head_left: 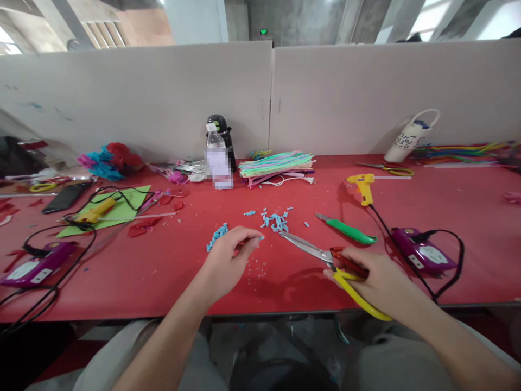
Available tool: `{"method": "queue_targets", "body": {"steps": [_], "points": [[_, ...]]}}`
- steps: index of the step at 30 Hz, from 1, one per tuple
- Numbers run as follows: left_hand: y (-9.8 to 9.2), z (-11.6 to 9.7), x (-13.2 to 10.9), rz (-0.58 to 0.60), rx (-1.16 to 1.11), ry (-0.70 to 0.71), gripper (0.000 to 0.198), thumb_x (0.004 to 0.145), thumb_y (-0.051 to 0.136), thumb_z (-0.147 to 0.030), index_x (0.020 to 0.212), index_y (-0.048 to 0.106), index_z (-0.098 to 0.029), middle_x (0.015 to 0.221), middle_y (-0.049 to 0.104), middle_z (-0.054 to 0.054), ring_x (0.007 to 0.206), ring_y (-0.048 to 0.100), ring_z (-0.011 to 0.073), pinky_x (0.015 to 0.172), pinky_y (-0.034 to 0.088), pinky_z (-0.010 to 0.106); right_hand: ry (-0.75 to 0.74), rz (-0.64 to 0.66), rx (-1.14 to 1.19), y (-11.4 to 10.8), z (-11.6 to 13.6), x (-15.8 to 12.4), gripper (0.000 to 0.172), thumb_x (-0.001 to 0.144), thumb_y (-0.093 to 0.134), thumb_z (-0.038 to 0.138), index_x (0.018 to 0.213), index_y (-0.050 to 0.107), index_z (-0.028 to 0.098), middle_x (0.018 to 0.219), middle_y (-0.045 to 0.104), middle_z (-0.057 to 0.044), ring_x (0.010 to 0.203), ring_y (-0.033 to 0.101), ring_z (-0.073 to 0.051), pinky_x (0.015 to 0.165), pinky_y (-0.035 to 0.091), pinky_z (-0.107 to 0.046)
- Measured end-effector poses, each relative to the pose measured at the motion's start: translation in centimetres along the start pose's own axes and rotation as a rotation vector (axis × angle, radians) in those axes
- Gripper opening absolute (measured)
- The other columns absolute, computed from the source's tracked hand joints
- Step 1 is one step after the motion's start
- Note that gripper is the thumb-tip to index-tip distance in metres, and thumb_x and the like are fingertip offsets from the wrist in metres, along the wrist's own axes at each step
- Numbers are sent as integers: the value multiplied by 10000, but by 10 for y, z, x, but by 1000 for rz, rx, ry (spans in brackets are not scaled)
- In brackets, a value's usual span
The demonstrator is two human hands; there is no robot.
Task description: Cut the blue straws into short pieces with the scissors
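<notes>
Between the thumb and index finger of my left hand (233, 255) is a small light-blue piece (261, 238), pinched at the fingertips. My right hand (374, 271) grips a pair of scissors (307, 247) with red and yellow handles, the blades pointing left. Their tips lie close to a loose pile of short blue pieces (279, 221). Behind my left hand sits another heap of blue pieces (217, 234), partly hidden by the hand. Tiny pale scraps (257, 269) are scattered on the red tabletop (183, 282) between my hands.
A green utility knife (352, 231) lies beyond my right hand, near a yellow glue gun (362, 187) and a purple power box (423, 255). Pipe cleaners (277, 165) and a bottle (218, 160) stand at the back. Cables (57, 288) and a second glue gun (97, 210) are left.
</notes>
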State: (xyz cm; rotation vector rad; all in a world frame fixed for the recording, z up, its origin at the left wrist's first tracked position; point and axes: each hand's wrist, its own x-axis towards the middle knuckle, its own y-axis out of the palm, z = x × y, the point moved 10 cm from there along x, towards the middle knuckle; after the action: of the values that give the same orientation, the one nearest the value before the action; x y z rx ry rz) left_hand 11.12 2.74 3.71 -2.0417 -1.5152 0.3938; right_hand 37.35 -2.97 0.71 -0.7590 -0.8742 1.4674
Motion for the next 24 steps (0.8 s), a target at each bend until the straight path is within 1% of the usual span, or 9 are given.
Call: {"method": "queue_targets", "body": {"steps": [4,7,9,12,16,19,21,24], "points": [[0,-6,-3,26,-11,-23,247,966,511,-382,944,675,-199,867,686,25,776,600,152,699,479,249,-11,-21,-1,-2,6,0,333,786,695,474,676,519,213,569,528,47,534,445,-115,479,348,-212],[3,-11,-5,67,-13,-22,286,975,493,-413,876,643,-192,778,623,3,711,541,136,646,440,235,-17,1,0,1,6,-1,354,799,681,508,690,514,217,589,545,42,549,468,-121,494,371,-214],[2,-14,-7,68,-15,-9,298,983,481,-419,851,618,-190,752,580,-8,699,509,130,642,421,232,-22,26,19,5,6,-2,364,816,659,544,718,527,219,621,570,31,576,499,-130,517,401,-216],[-1,-17,-8,55,-37,5,284,989,483,-407,849,599,-189,751,553,-16,708,491,124,650,406,226,-22,22,17,9,5,-4,384,829,635,588,753,543,223,644,584,21,582,507,-135,521,413,-220],[0,-18,-12,29,-72,-3,299,995,474,-415,825,571,-189,713,482,-30,655,433,112,598,365,220,-38,-29,-21,7,7,-6,395,823,641,608,773,547,227,614,563,26,534,453,-127,482,364,-231],[1,-19,-15,-24,-88,-23,333,1009,435,-425,790,525,-190,682,417,-38,619,388,108,562,333,222,-58,-34,10,7,11,-7,372,824,652,589,821,569,226,627,579,24,542,474,-131,494,373,-235],[1,-20,-16,-55,-93,-36,355,1018,406,-425,763,487,-192,671,407,-38,615,386,110,559,329,224,-66,-30,32,8,14,-7,352,831,653,570,838,576,227,648,593,21,561,492,-135,515,393,-237],[5,-21,-16,-62,-108,-41,368,1026,386,-418,742,453,-193,662,396,-40,616,386,111,564,328,228,-64,-22,61,8,15,-7,314,826,672,528,849,580,229,670,602,22,580,504,-138,535,408,-236]]}}
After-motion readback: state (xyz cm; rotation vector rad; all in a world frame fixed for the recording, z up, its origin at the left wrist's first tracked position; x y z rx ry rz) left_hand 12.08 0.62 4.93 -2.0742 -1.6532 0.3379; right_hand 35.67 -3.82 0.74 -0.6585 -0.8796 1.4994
